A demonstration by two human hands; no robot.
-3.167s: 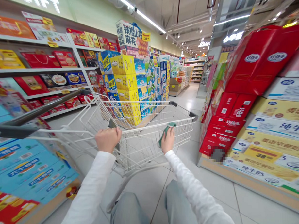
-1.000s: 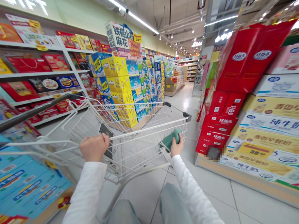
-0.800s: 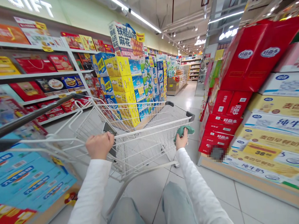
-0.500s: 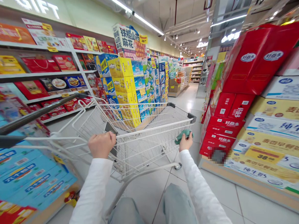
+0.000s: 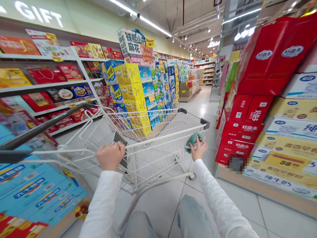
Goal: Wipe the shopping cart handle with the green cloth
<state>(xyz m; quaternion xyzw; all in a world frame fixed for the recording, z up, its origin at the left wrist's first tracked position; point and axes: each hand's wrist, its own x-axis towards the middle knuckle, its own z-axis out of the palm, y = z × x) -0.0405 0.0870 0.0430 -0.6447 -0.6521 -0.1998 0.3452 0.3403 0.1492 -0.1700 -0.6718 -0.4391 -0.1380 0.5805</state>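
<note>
The left hand point(image 5: 110, 156) has its fingers closed around the top rail of a wire shopping cart point(image 5: 160, 137), while the right hand point(image 5: 198, 150) grips a green cloth point(image 5: 193, 141) against that rail.

Long white strip lights point(image 5: 154, 21) run down the ceiling above a pale yellow-green wall point(image 5: 99, 32) bearing a glowing white GIFT sign point(image 5: 38, 12); white metal shelving point(image 5: 45, 85) lines the glossy pale tiled floor point(image 5: 160, 206).

Right hand point(image 5: 199, 150): moved along shopping cart's rim point(image 5: 170, 135) toward far corner since earlier pictures. Green cloth point(image 5: 194, 141): now bunched smaller.
</note>
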